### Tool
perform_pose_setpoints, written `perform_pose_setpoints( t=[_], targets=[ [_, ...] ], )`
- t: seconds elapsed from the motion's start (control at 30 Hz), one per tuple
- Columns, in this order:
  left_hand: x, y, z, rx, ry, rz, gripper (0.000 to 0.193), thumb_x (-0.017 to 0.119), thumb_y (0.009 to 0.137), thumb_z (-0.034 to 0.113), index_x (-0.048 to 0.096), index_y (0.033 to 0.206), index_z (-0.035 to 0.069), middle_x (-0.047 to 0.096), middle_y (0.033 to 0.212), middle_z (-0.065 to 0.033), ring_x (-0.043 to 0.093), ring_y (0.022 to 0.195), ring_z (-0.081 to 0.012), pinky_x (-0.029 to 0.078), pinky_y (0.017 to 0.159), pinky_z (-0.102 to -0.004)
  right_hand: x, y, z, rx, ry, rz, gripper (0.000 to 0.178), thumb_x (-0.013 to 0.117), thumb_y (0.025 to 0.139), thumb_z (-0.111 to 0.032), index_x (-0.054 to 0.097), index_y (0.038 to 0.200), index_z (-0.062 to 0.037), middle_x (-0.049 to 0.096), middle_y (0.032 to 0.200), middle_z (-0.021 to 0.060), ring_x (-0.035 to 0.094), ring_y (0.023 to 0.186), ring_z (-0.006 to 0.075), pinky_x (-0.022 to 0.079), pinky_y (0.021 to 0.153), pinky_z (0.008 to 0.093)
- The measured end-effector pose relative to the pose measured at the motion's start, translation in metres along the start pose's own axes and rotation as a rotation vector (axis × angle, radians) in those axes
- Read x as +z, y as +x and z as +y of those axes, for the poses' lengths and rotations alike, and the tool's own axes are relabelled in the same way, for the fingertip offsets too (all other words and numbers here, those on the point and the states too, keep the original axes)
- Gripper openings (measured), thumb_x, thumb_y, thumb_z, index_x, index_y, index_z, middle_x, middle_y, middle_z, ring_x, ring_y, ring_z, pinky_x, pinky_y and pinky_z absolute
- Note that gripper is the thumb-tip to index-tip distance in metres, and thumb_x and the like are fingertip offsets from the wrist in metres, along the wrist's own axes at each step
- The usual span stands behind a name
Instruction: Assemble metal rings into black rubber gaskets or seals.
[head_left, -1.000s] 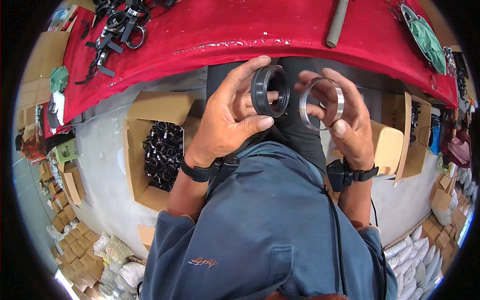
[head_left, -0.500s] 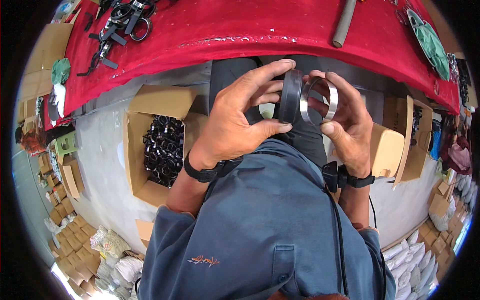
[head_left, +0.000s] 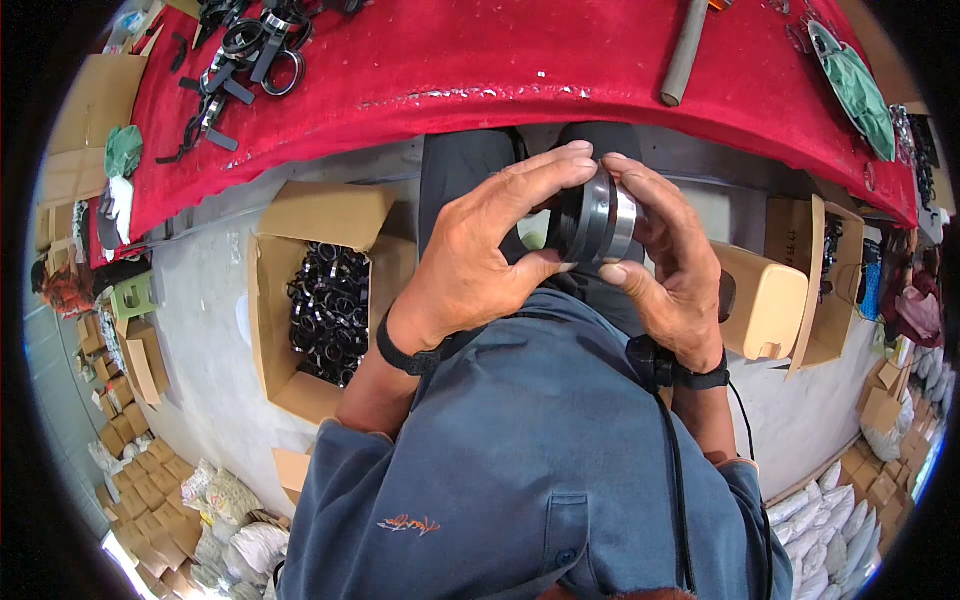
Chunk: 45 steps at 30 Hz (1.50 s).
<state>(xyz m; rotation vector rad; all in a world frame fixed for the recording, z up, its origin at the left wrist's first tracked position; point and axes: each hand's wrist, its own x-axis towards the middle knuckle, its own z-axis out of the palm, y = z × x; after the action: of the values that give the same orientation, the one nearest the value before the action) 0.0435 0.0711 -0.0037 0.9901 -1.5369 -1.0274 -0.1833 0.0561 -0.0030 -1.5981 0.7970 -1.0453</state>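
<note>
Head cam view: my left hand (head_left: 475, 265) is wrapped around a thick black round ring (head_left: 585, 222), fingers curled over its top edge and thumb under it. My right hand (head_left: 672, 262) is clamped on a shiny silver metal ring (head_left: 624, 222), pressed flat against the black one, so the two sit face to face between both hands. All of that is just below the near edge of the red cloth-covered table (head_left: 480, 70). Left of the hands, under that table, there's an open cardboard box (head_left: 275, 300) full of small black parts. A grey bar (head_left: 683, 50) lies on the red cloth.
</note>
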Motion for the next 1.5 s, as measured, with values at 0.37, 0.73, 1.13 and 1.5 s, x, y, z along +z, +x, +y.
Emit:
perform_pose_setpoints(
  t=[0.37, 0.73, 1.13, 1.5],
  targets=[
    [-0.002, 0.000, 0.002, 0.045, 0.046, -0.058, 0.080, 0.083, 0.073, -0.017, 0.061, 0.147, 0.005, 0.059, 0.155, -0.0211, 0.058, 0.144, -0.0351, 0.056, 0.114, -0.0447, 0.002, -0.001, 0.000, -0.009, -0.004, 0.001, 0.069, 0.085, 0.091, -0.018, 0.055, 0.152, -0.0042, 0.055, 0.157, 0.0206, 0.054, 0.147, 0.0358, 0.053, 0.117, 0.0470],
    [0.001, 0.002, 0.007, 0.124, 0.220, -0.022, 0.078, 0.085, 0.067, -0.013, 0.066, 0.140, 0.007, 0.067, 0.147, -0.0181, 0.064, 0.137, -0.0356, 0.055, 0.114, -0.0438, 0.001, -0.002, 0.002, -0.001, -0.010, 0.008, 0.072, 0.087, 0.090, -0.022, 0.055, 0.153, -0.0054, 0.054, 0.157, 0.0207, 0.055, 0.146, 0.0350, 0.056, 0.114, 0.0456],
    [-0.012, 0.004, 0.008, 0.031, 0.126, -0.158, 0.074, 0.092, 0.080, 0.014, 0.064, 0.148, 0.002, 0.063, 0.151, -0.0217, 0.062, 0.139, -0.0349, 0.055, 0.112, -0.0423, 0.005, -0.005, 0.005, 0.066, 0.096, 0.040, 0.073, 0.087, 0.090, -0.017, 0.054, 0.153, -0.0026, 0.053, 0.157, 0.0209, 0.055, 0.145, 0.0350, 0.057, 0.114, 0.0483],
    [-0.010, 0.006, 0.009, 0.052, 0.140, -0.141, 0.069, 0.091, 0.083, 0.017, 0.065, 0.145, 0.002, 0.061, 0.149, -0.0203, 0.064, 0.135, -0.0342, 0.057, 0.110, -0.0427, 0.007, -0.003, 0.004, 0.031, 0.086, 0.055, 0.069, 0.087, 0.090, -0.018, 0.056, 0.151, -0.0031, 0.056, 0.154, 0.0197, 0.057, 0.143, 0.0336, 0.057, 0.114, 0.0474]
  ],
)
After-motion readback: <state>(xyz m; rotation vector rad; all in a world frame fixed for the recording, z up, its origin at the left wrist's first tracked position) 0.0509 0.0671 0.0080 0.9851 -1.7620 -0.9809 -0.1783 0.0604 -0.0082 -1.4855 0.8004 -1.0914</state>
